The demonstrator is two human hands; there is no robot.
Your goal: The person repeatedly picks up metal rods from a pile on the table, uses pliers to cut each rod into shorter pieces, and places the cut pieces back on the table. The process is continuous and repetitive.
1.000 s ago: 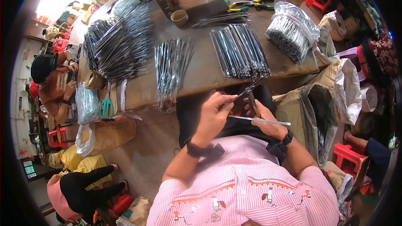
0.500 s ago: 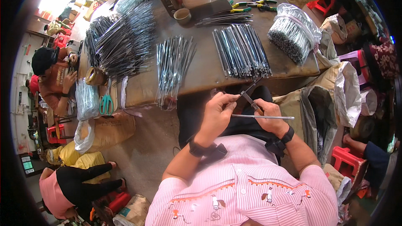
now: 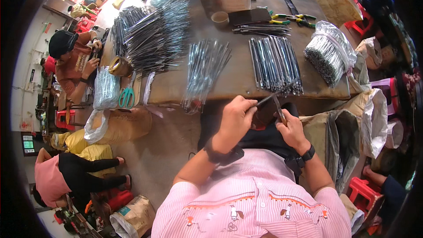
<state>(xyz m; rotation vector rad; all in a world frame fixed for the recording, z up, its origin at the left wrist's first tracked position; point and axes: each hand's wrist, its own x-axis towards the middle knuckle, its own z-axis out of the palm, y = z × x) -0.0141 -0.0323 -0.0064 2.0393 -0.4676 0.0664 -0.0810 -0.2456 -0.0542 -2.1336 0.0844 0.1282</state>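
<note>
From head height, one wide fisheye looks down across shirt (image 3: pixel 251 211) and worktable (image 3: pixel 240 72).

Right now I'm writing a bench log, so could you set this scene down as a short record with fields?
Left hand: fingers gripping a dark strip
Right hand: closed around a narrow tool, kind unclear
Table: brown, beyond the hands
Strips on table: big heap at left, small loose pile, neat row, wrapped bundle at right
Other items: cup, pliers, turquoise-handled scissors
Nearby: co-worker in black cap, at left
</note>
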